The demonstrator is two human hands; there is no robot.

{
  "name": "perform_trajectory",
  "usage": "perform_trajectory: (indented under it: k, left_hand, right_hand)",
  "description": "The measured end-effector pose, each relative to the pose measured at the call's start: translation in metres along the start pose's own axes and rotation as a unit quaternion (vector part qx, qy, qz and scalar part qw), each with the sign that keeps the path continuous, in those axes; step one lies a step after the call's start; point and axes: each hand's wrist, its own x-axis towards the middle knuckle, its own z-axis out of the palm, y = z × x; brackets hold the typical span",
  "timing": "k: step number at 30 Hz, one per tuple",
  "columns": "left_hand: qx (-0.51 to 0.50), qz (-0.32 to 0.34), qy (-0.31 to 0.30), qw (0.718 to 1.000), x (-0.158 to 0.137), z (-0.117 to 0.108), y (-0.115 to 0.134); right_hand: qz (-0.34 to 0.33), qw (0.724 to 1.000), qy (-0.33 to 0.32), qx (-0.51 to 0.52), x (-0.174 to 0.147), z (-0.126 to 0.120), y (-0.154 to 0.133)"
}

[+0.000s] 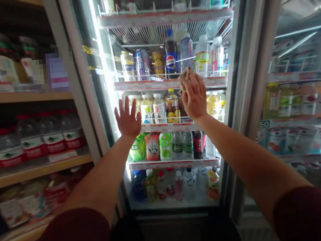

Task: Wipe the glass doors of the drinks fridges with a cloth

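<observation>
In front of me stands an upright drinks fridge with a glass door [93, 100], and rows of bottles and cans show behind the glass. My left hand [128, 118] is raised with its fingers spread, palm toward the glass, and holds nothing. Higher and to the right, my right hand [195, 100] presses a crumpled beige cloth [185, 74] against the door. Part of the cloth sticks out above and beside the fingers. Behind it, a cola bottle [171, 55] with a blue cap stands on the shelf near the cloth.
Wooden shelves on the left hold red-capped water bottles [48, 131] and dark jars [1, 56]. Another glass-fronted fridge [297, 103] with drinks stands to the right, beyond a metal door frame [247, 78]. Lower fridge shelves hold green and red drink bottles [153, 147].
</observation>
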Motion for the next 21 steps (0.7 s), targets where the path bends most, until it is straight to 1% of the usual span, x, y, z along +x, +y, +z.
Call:
perform_trajectory:
  k: [1, 2, 3, 5, 7, 8, 9, 11, 13, 15, 17, 19, 21]
  left_hand:
    - [0.0, -0.002, -0.001, 1.0, 0.0, 0.0, 0.001]
    - [-0.001, -0.003, -0.003, 1.0, 0.001, 0.0, 0.002]
    - [-0.002, -0.005, -0.005, 1.0, 0.001, 0.0, 0.002]
    - [-0.001, -0.006, -0.01, 1.0, 0.002, -0.001, 0.001]
    - [0.003, -0.005, -0.015, 1.0, 0.001, 0.0, 0.0]
    - [0.004, -0.005, -0.016, 1.0, 0.001, 0.0, -0.001]
    - [0.003, -0.004, -0.015, 1.0, 0.0, 0.0, -0.001]
    - [-0.004, 0.002, -0.01, 1.0, 0.0, 0.001, -0.002]
    - [-0.013, 0.011, 0.001, 1.0, -0.001, 0.001, -0.001]
    - [-0.025, 0.016, 0.011, 1.0, -0.001, 0.001, 0.0]
    - [-0.038, 0.014, 0.013, 0.999, -0.001, 0.0, 0.001]
    - [-0.045, 0.011, 0.012, 0.999, -0.001, -0.001, 0.003]
    - [-0.042, 0.009, 0.012, 0.999, -0.002, -0.001, 0.004]
  right_hand:
    - [0.002, 1.0, -0.008, -0.006, -0.003, 0.004, -0.007]
    - [-0.01, 0.999, -0.028, -0.015, -0.007, 0.007, -0.014]
    - [-0.036, 0.997, -0.058, -0.024, -0.009, 0.01, -0.021]
    - [-0.109, 0.985, -0.124, -0.04, -0.007, 0.013, -0.032]
    - [-0.166, 0.971, -0.169, -0.042, 0.007, 0.017, -0.035]
    - [-0.176, 0.968, -0.174, -0.039, 0.016, 0.019, -0.035]
    - [-0.171, 0.97, -0.167, -0.034, 0.025, 0.022, -0.034]
    - [-0.138, 0.982, -0.129, -0.019, 0.039, 0.028, -0.034]
    - [-0.111, 0.989, -0.101, -0.001, 0.042, 0.034, -0.04]
    - [-0.121, 0.986, -0.118, 0.012, 0.036, 0.038, -0.05]
    - [-0.163, 0.973, -0.165, 0.015, 0.032, 0.039, -0.058]
    - [-0.199, 0.96, -0.198, 0.016, 0.035, 0.039, -0.06]
    - [-0.198, 0.961, -0.192, 0.02, 0.044, 0.04, -0.056]
